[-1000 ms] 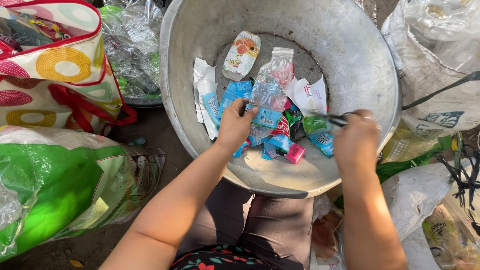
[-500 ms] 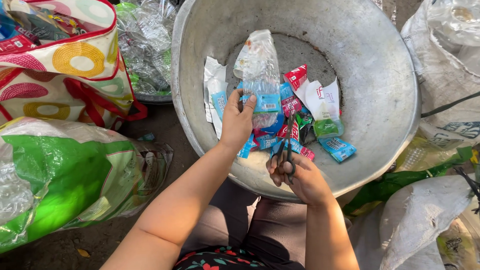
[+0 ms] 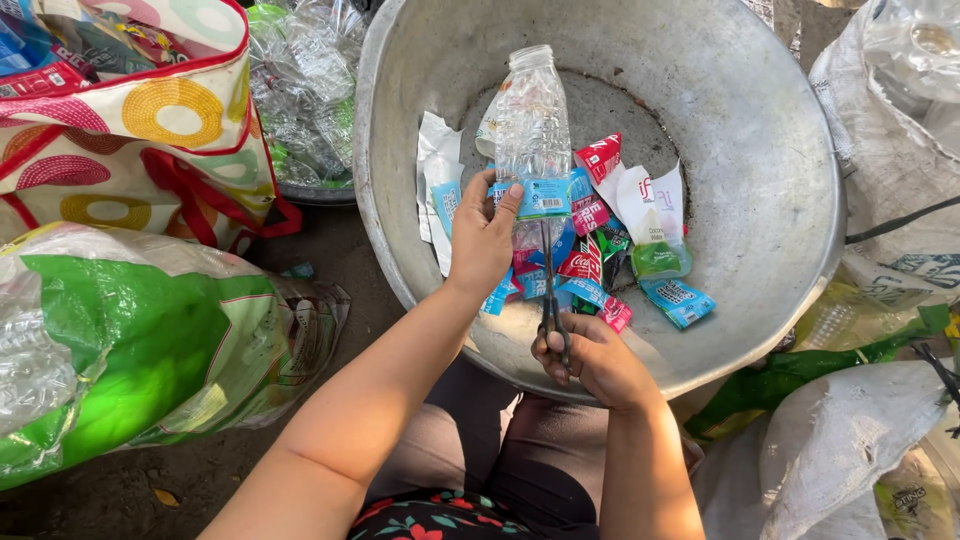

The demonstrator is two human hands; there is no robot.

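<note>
My left hand (image 3: 483, 237) grips a crushed clear plastic bottle (image 3: 530, 115) by its blue label (image 3: 543, 197) and holds it upright over a big metal basin (image 3: 760, 150). My right hand (image 3: 592, 358) holds black scissors (image 3: 551, 285), their blades pointing up at the lower edge of the bottle's label. In the bottom of the basin lies a heap of cut-off labels (image 3: 625, 235), blue, red, white and green.
A round-patterned bag with red handles (image 3: 140, 130) stands at the left, with crushed clear bottles (image 3: 300, 90) behind it. A green and clear plastic sack (image 3: 130, 350) lies at lower left. White woven sacks (image 3: 880, 130) crowd the right side.
My left hand has lifted the bottle upright out of the basin. My right hand has swung the scissors from the right side to below the bottle, blades now at the label.
</note>
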